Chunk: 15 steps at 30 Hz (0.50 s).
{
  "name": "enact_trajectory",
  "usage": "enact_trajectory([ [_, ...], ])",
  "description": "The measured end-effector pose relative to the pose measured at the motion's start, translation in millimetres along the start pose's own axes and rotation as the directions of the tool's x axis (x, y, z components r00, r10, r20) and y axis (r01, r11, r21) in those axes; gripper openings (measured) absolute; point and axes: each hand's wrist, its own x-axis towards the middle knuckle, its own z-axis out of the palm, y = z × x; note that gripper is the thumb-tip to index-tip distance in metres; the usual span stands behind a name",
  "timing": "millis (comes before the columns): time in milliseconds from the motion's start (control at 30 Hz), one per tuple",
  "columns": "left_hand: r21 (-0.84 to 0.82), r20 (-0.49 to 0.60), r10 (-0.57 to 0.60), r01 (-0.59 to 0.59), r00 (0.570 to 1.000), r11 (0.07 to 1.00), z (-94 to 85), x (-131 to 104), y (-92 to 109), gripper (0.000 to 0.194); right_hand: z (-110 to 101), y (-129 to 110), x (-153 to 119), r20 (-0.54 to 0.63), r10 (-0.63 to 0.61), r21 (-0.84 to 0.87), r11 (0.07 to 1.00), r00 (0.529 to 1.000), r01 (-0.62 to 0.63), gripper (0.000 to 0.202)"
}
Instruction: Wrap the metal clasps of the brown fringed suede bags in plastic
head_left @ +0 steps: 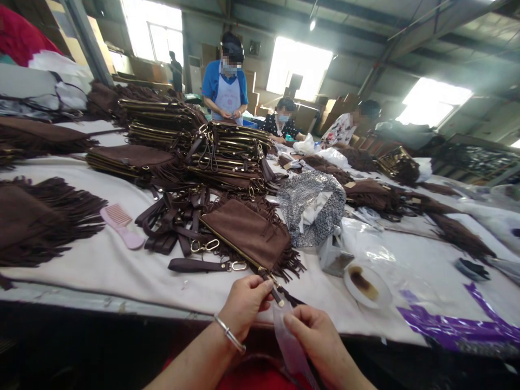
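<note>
A brown fringed pouch (249, 230) with a gold zipper lies flat on the white-covered table in front of me. My left hand (247, 298) pinches the dark wrist strap (278, 296) near the pouch's lower corner. Between the fingers of my right hand (312, 330) is a strip of translucent plastic film (289, 344), which hangs down over the table edge and meets the strap's end. Just left of the pouch lies a loose wrist strap (203, 265) with a gold clasp, beside a heap of similar straps (170, 222).
Stacked fringed pouches (227, 157) stand behind. A pink comb (122, 225) lies left. To the right are a patterned bag (312, 206), a grey metal holder (335, 254), a white dish with brown residue (381, 297) and purple plastic packaging (450, 325). Several people work beyond.
</note>
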Motion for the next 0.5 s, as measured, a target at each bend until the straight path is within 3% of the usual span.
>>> enact_trajectory([
  [267,0.078,-0.016,0.056,-0.055,0.998,0.995,-1.7,0.4,-2.5,0.032,-0.2,11.0,-1.1,0.001,0.003,0.031,0.999,1.0,-0.003,0.041],
  [500,0.042,0.025,0.071,-0.072,0.997,0.997,-4.5,0.7,-6.3,0.03,2.0,11.1,2.0,-0.046,-0.03,-0.111,0.994,0.998,0.025,0.036],
])
